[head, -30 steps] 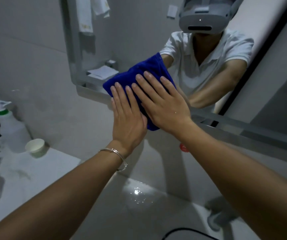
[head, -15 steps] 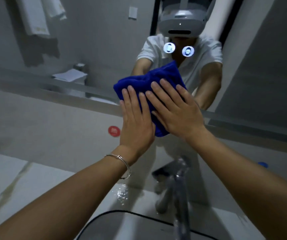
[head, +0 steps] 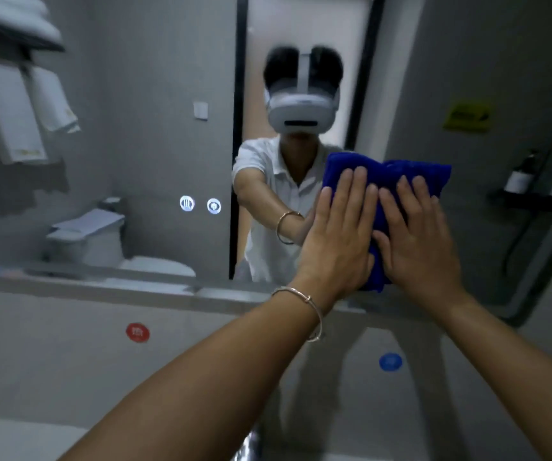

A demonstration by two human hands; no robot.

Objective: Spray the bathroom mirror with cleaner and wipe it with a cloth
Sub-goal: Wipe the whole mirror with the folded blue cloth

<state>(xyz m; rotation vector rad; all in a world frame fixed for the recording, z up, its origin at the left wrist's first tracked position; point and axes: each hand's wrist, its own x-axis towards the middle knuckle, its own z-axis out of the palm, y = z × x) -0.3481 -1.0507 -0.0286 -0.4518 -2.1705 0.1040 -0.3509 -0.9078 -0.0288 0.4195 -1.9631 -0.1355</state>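
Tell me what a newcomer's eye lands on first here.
A blue cloth sits right of centre, pressed flat on the mirror by the left hand and right hand side by side. Two lit icons glow in the glass further left; a red sticker and a blue sticker dot the wall below.

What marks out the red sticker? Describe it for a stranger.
Find the big mirror and drop below its lower edge to the grey wall. The red sticker sits there, left of the left forearm. Its round neighbour, the blue sticker, lies farther right and lower.
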